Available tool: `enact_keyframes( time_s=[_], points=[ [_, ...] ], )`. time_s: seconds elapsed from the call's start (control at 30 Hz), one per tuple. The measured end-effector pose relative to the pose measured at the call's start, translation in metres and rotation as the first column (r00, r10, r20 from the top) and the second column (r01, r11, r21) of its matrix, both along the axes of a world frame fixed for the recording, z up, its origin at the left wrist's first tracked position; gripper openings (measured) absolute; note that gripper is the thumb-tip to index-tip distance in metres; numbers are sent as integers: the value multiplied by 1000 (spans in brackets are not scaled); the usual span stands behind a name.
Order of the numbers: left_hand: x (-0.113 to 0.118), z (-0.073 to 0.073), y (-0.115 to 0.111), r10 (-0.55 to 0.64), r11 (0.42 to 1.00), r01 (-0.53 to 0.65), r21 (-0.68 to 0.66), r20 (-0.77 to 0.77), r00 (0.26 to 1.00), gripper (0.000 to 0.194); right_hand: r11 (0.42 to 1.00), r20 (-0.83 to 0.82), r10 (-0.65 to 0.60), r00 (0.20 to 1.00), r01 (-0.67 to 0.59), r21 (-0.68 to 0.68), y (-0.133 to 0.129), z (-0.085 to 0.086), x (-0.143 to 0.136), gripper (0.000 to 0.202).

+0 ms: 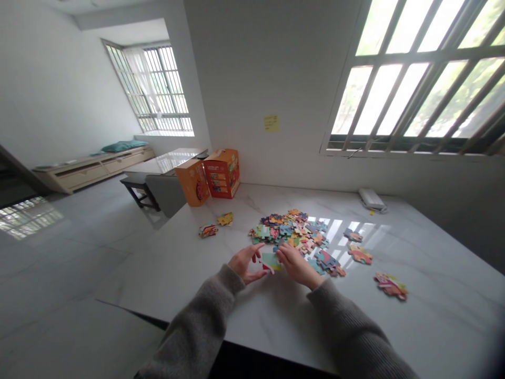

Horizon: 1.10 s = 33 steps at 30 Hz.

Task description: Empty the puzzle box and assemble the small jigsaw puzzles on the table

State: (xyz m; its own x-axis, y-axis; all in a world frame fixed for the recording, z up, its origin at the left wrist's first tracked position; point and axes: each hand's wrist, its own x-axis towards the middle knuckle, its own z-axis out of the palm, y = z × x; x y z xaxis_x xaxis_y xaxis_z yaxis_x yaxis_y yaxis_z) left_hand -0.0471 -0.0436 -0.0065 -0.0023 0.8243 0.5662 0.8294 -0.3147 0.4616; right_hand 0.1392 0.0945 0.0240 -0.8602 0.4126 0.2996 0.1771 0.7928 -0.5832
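Low over the front of the white table, both hands are at a small joined patch of jigsaw puzzle pieces (271, 260), light green, yellow and red. The thumb and fingers of my left hand (245, 263) curve around its left side, gripping the edge. My right hand (296, 264) is closed on its right side, with the fingertips partly hidden. Just beyond the hands lies a heap of loose puzzle pieces (290, 227) in many colours. Beside my right hand is a joined blue and purple cluster (329, 261).
Further right lie small puzzle clusters (360, 254) and a red-and-green stack (391, 286). Two small piles (208, 230) are at the left. Orange puzzle boxes (223, 173) stand at the back left of the table (177, 273). A white device (371, 200) with a cable lies near the wall.
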Motion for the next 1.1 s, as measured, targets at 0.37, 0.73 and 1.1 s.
enact_keyframes(
  time_s=[0.37,0.73,1.1],
  points=[
    [-60,20,-6,577,816,-573,72,-53,815,38,978,-215,-174,961,144,-149,-3,13,6,29],
    [-159,-1,-37,894,441,-881,-172,-4,449,38,985,-265,-140,954,107,-137,-4,8,7,27],
    [-81,23,16,565,823,-568,18,-137,814,20,979,-281,-193,940,165,-119,5,9,16,26]
  ],
)
